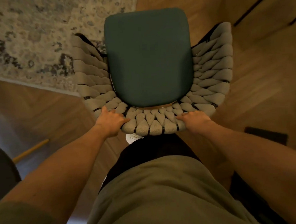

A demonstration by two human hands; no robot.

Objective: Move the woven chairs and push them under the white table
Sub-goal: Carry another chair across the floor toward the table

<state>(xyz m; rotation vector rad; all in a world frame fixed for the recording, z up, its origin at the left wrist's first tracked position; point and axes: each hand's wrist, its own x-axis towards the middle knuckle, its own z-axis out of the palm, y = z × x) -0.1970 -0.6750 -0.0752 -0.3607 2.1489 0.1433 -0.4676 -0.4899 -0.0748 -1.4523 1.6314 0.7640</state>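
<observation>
Both the left hand [111,121] and right hand [194,118] grasp the curved back rim of a woven chair [159,122] standing on wood floor [255,82] beside a patterned rug [36,32], apparently mid-carry; with no white table visible, the next move calls for steering toward it.

Beige woven chair [210,77], dark teal cushion [148,60]; mottled cream-grey rug [37,35]; seemingly tan floor [261,71].

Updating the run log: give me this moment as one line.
stage: carrying chair | left hand: gripping woven chair backrest | right hand: gripping backrest | white table: not in view
</observation>
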